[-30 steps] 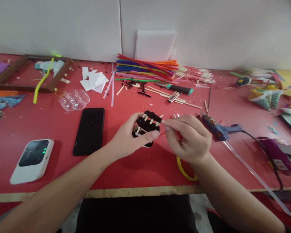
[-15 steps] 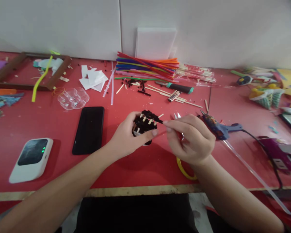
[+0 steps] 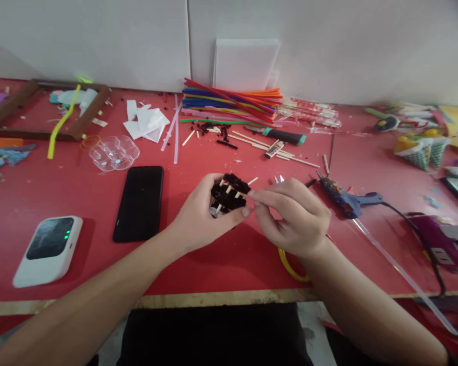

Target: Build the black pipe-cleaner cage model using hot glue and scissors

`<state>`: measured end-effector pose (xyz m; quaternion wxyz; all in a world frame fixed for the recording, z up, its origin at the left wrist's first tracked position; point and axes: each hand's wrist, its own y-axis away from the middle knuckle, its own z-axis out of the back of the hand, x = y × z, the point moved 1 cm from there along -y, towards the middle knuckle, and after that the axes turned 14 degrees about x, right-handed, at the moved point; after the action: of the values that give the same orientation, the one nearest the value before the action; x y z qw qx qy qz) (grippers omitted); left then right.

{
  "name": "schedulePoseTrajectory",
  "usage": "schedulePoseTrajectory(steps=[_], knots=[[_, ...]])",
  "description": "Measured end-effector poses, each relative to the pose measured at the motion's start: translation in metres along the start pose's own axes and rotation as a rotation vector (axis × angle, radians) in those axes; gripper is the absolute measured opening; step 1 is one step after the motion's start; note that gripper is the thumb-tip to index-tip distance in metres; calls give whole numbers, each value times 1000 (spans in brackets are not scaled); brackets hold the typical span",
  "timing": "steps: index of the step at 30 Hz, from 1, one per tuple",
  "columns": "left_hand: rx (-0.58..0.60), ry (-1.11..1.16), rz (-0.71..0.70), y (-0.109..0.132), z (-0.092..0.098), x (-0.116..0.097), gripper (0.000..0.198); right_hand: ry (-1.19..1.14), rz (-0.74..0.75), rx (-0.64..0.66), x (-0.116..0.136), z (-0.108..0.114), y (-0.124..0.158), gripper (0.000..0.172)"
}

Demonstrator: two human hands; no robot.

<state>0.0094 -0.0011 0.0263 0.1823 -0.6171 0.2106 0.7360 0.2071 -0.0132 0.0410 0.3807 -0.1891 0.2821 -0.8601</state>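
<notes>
Black basket [image 3: 231, 195]: the left hand [image 3: 200, 216] is gripping it above the red table [image 3: 213, 272]. Its dark bands are sloping from far left to near right, short pale sticks [image 3: 229, 189] crossing them; the hand is partly hiding its long axis. The right hand [image 3: 252, 198] is pinching closed at its right edge, anything between the fingertips being hidden. Half a second earlier, a black strip was spanning the gap; now the fingertips are meeting the basket. Yellow-handled scissors [image 3: 290, 267] are lying partly beneath the right-hand grip.
</notes>
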Motion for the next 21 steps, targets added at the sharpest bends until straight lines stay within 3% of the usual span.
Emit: schedulePoseTrajectory(steps=[5,14,21], knots=[[-43,-77,-45,1,0,3,61,-19,-14,-5,2,0,-2,27],[-12,37,-67,1,-1,-1,34,-19,5,-1,5,-2,-2,30],[-62,-4,-59,1,-1,0,35,-15,-20,15,7,-4,-1,29]])
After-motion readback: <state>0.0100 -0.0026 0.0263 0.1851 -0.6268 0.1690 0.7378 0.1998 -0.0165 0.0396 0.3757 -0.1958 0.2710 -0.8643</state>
